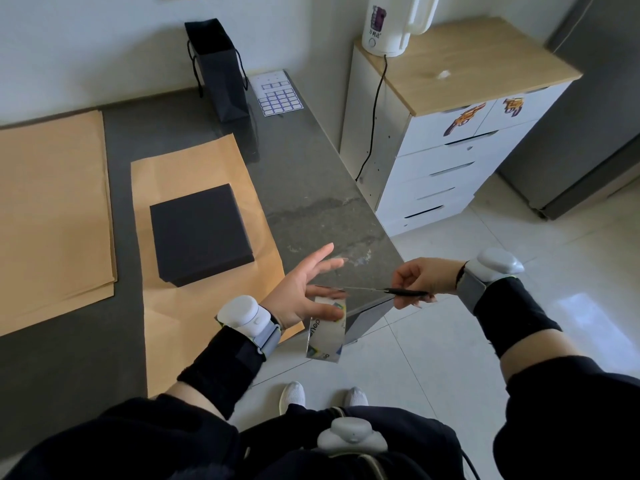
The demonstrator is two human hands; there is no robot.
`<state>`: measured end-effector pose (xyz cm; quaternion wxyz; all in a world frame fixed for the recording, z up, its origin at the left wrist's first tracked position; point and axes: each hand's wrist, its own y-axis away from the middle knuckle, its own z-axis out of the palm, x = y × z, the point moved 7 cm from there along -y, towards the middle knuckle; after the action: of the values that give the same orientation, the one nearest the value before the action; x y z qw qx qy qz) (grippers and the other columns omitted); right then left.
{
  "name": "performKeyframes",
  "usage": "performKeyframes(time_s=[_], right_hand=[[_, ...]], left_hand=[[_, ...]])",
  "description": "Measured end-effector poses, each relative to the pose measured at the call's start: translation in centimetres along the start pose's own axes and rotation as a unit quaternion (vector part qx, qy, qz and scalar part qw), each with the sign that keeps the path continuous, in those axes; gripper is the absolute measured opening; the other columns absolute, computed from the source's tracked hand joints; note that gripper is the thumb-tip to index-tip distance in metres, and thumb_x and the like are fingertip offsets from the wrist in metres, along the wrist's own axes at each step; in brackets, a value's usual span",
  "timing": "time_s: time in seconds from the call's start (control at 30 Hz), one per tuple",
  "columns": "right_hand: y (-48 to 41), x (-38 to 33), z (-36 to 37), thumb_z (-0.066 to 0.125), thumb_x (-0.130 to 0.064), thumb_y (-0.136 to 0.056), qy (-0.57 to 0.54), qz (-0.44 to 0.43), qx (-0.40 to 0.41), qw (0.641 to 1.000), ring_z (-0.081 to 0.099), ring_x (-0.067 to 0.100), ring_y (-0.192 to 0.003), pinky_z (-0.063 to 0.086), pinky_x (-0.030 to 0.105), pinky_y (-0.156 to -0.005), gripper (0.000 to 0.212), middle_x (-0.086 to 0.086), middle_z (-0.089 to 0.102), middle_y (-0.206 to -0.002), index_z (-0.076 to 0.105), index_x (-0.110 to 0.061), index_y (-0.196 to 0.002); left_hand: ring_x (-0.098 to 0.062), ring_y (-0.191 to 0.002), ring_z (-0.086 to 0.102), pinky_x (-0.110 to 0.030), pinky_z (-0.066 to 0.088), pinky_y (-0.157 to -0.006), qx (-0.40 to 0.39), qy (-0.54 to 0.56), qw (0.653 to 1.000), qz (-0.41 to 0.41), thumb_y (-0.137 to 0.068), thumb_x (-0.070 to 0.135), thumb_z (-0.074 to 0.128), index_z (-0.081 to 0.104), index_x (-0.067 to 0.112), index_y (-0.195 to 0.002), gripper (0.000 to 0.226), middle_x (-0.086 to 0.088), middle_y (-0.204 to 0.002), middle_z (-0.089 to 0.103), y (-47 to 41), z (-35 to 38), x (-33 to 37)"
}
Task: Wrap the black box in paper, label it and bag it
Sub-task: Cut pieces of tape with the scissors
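The black box (201,233) lies flat on a single sheet of brown paper (197,161) on the grey table (304,188). Just off the table's right front corner, my left hand (301,289) holds a roll of tape (327,337) pinched under the thumb, with the other fingers spread. My right hand (426,277) grips black-handled scissors (388,291); their blades point left toward my left hand, just above the roll. A strip of clear tape (370,315) seems to stretch from the roll toward my right hand. A black paper bag (218,71) stands at the back, with a sheet of labels (277,95) beside it.
A stack of brown paper sheets (52,209) covers the table's left side. Right of the table stands a white drawer cabinet (446,161) with a white kettle (391,26) on its wooden top and a cord hanging down. Tiled floor lies below my hands.
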<state>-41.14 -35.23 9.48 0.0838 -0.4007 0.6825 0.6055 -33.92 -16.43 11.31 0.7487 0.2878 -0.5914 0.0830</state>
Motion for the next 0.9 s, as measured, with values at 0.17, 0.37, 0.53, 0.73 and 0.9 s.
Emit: performKeyframes(time_s=[0.17, 0.37, 0.53, 0.73, 0.9], right_hand=[[-1.3, 0.0, -0.5, 0.078, -0.012, -0.073, 0.008, 0.014, 0.027, 1.0, 0.038, 0.006, -0.038, 0.029, 0.016, -0.041, 0.023, 0.0, 0.056, -0.051, 0.056, -0.014, -0.07], [-3.1, 0.0, -2.6, 0.081, -0.034, -0.068, 0.106, 0.05, 0.207, 0.971, 0.044, 0.011, -0.048, 0.033, 0.018, -0.041, 0.037, -0.002, 0.055, -0.057, 0.048, -0.018, -0.07], [-4.9, -3.7, -1.5, 0.063, -0.054, -0.078, 0.2, 0.056, 0.303, 0.93, 0.056, 0.024, -0.069, 0.041, 0.028, -0.061, 0.041, 0.006, 0.061, -0.081, 0.047, -0.016, -0.081], [-8.3, -6.7, 2.5, 0.062, -0.04, -0.082, 0.339, 0.069, 0.214, 0.914, 0.059, 0.033, -0.1, 0.047, 0.03, -0.08, 0.037, 0.011, 0.05, -0.118, 0.064, -0.009, -0.103], [-8.2, -8.2, 2.8, 0.054, -0.03, -0.088, 0.275, -0.009, 0.254, 0.927, 0.057, 0.032, -0.098, 0.042, 0.028, -0.08, 0.018, 0.006, 0.05, -0.115, 0.063, -0.019, -0.099]], left_hand=[[-0.019, -0.097, 0.067, -0.032, 0.056, -0.077, 0.012, 0.012, 1.0, -0.004, -0.067, -0.016, 0.073, 0.028, 0.042, -0.132, 0.098, 0.017, -0.133, 0.047, 0.4, -0.5, -0.3], [-0.016, -0.096, 0.068, -0.026, 0.055, -0.065, 0.057, 0.018, 0.998, -0.007, -0.068, -0.016, 0.072, 0.027, 0.039, -0.136, 0.098, 0.015, -0.135, 0.043, 1.9, -2.5, -1.1], [-0.013, -0.102, 0.066, -0.025, 0.054, -0.07, 0.095, 0.021, 0.995, -0.009, -0.066, -0.014, 0.075, 0.027, 0.038, -0.136, 0.099, 0.015, -0.138, 0.042, 3.3, -4.1, -1.8], [-0.013, -0.105, 0.065, -0.029, 0.055, -0.08, 0.137, 0.029, 0.99, -0.022, -0.068, -0.013, 0.074, 0.021, 0.031, -0.144, 0.102, 0.014, -0.138, 0.042, 5.4, -6.1, -2.7], [-0.017, -0.103, 0.066, -0.027, 0.053, -0.082, 0.137, 0.025, 0.99, -0.02, -0.066, -0.013, 0.075, 0.021, 0.029, -0.144, 0.104, 0.013, -0.139, 0.043, 5.7, -6.1, -2.9]])
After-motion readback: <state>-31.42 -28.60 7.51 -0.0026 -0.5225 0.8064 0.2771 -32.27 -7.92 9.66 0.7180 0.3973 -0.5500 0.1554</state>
